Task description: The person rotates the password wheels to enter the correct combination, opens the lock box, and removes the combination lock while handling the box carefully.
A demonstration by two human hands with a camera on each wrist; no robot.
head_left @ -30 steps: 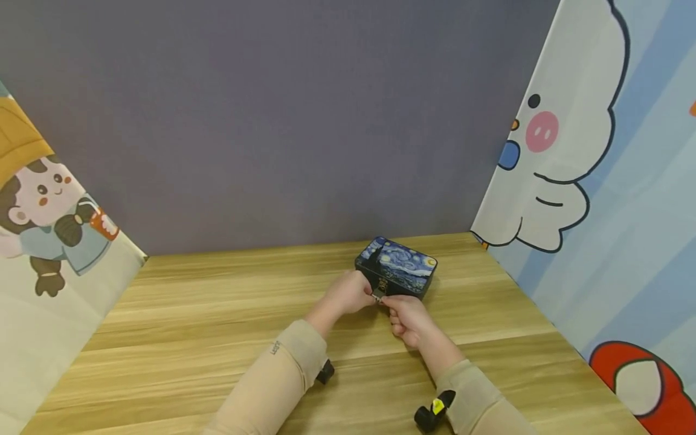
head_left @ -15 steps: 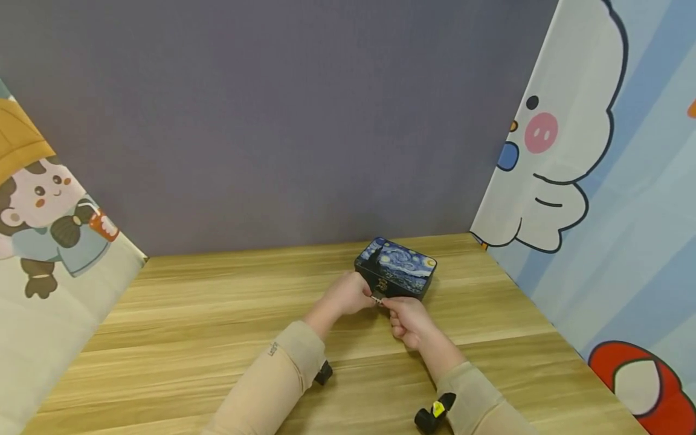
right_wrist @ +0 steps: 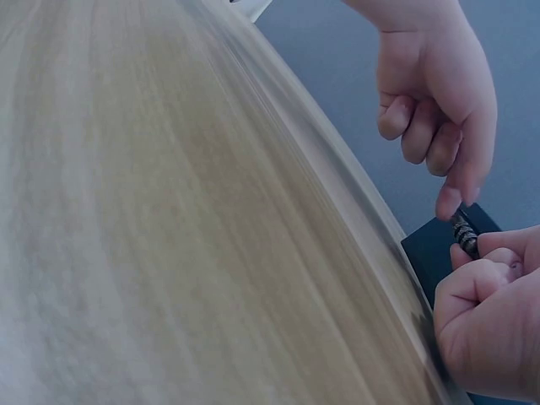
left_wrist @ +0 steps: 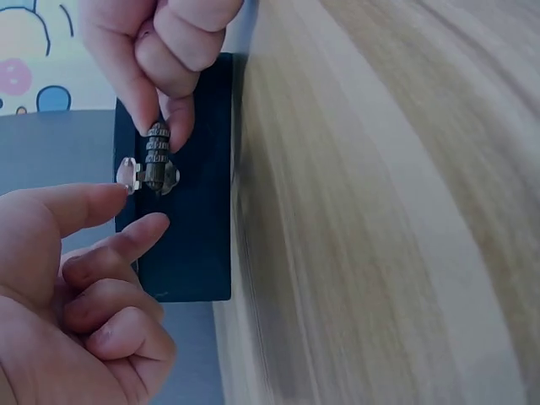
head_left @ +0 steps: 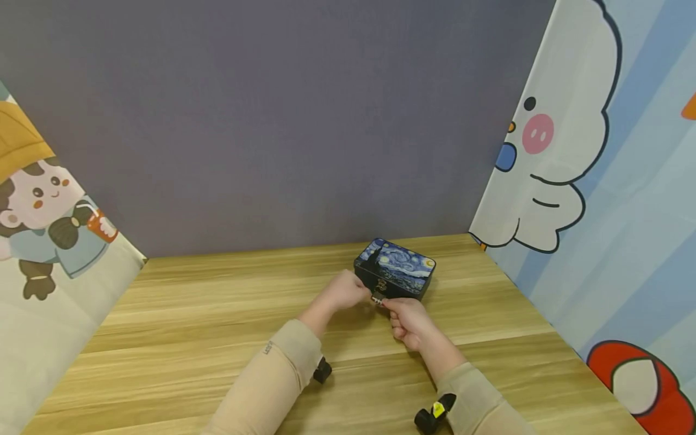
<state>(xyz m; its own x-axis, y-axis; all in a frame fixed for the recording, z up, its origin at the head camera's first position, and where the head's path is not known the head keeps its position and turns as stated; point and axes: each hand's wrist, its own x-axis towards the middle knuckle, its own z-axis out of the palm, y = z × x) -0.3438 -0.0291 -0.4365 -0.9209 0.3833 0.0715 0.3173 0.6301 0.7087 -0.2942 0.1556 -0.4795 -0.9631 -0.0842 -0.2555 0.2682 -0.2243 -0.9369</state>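
Observation:
A small dark box with a starry-night painting on its lid stands closed at the back of the table. On its front, a combination padlock with number rings hangs at the metal clasp. My right hand pinches one end of the padlock between thumb and index finger, its other fingers curled in. Close by the padlock's opposite end is my left hand. In the left wrist view, its thumb and index finger reach out with a gap between them, holding nothing; the remaining fingers are loosely bent.
The wooden table runs up to a grey back panel just behind the box. Cartoon-printed side panels flank it left and right. Both sleeves carry small black cameras at the wrists.
My left hand has drawn back slightly to the left from the padlock, its fingertips now apart from it. The right hand keeps its pinch, and the box stays in place.

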